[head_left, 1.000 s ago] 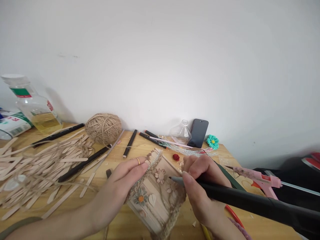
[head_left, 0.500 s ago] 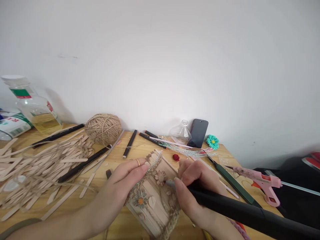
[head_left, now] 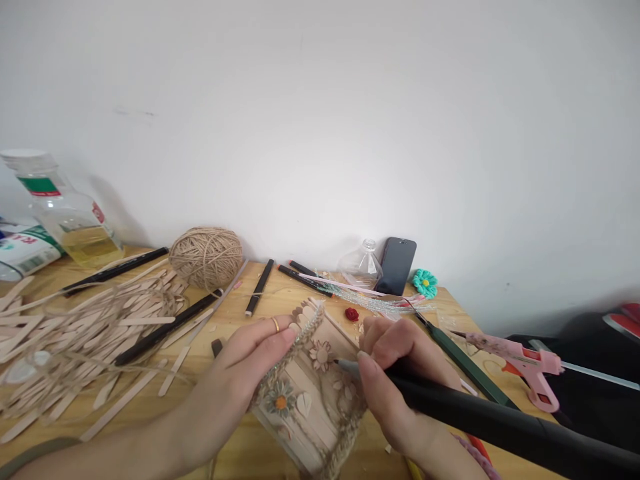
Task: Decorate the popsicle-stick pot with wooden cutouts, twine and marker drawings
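My left hand (head_left: pixel 250 367) grips the upper left edge of a small panel of wooden sticks (head_left: pixel 320 413), its thumb on the twine-braided border. The panel is tilted and carries wooden flowers: a grey-petalled one with an orange centre (head_left: pixel 281 401), a plain one with darkened petal edges (head_left: pixel 321 355), and others partly covered. In my right hand (head_left: pixel 395 373) is a black marker (head_left: pixel 475 407), pinched near its grey tip. That tip hovers at or just right of the plain flower; whether it touches, I cannot tell.
On the left lie a heap of wooden sticks (head_left: pixel 110 333), a twine ball (head_left: pixel 206 257), and a bottle of yellow liquid (head_left: pixel 85 230). Several markers (head_left: pixel 260 287) lie behind. A phone (head_left: pixel 399 265) leans on the wall. To the right are a green-handled tool (head_left: pixel 465 360) and a pink glue gun (head_left: pixel 520 353).
My right hand and the marker have shifted slightly right, drawing the tip away from the plain flower's centre. My left hand and the panel are nearly still.
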A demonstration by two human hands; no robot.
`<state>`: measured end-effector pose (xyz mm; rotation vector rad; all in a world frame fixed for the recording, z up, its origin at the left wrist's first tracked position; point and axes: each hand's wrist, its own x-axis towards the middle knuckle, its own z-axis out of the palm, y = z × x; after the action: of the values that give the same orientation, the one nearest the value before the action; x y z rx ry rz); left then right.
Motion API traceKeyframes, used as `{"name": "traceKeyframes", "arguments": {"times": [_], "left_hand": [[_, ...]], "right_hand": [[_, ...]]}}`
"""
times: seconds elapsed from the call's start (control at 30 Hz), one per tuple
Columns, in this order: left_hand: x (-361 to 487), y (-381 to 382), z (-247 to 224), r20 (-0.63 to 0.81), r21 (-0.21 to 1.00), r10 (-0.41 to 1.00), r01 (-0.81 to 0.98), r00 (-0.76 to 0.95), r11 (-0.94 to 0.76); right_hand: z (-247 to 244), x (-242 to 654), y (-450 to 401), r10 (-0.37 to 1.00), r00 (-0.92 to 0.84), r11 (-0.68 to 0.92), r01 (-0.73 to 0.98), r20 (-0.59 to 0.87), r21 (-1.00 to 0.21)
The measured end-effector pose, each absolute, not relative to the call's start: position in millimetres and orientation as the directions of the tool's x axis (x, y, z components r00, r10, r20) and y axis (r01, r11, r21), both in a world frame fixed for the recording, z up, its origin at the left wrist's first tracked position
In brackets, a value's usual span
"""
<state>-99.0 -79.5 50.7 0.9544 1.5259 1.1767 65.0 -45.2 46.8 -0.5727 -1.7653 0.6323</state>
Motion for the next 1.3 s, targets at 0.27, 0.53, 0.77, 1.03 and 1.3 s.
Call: {"name": "traceKeyframes", "arguments": {"times": [0.27, 0.53, 0.77, 1.03, 1.3], "left_hand": [[-99.1, -79.6, 49.7, -0.243, 0.967, 0.943, 0.019, -0.227, 0.254], [-99.4, -79.9, 50.6, -0.263, 0.961, 0.94, 0.028, -0.218, 0.275], [-99.1, -79.6, 49.3, -0.26, 0.963, 0.94, 0.013, -0.222, 0.269], [-99.7, -79.5, 48.6, -0.236, 0.969, 0.944, 0.016, -0.229, 0.246], [-99.4, -80.0, 49.5, -0.246, 0.967, 0.943, 0.018, -0.223, 0.256]], "right_hand": [[46.2, 63.6, -43.3, 0.653, -0.262, 0.75, 0.085, 0.711, -0.656], [45.6, 62.5, -42.9, 0.639, -0.253, 0.764, 0.099, 0.726, -0.638], [46.4, 63.4, -42.6, 0.649, -0.257, 0.753, 0.083, 0.716, -0.653], [45.8, 64.8, -44.3, 0.663, -0.246, 0.734, 0.031, 0.707, -0.678], [46.3, 62.2, -42.8, 0.655, -0.234, 0.749, 0.075, 0.718, -0.658]]}}
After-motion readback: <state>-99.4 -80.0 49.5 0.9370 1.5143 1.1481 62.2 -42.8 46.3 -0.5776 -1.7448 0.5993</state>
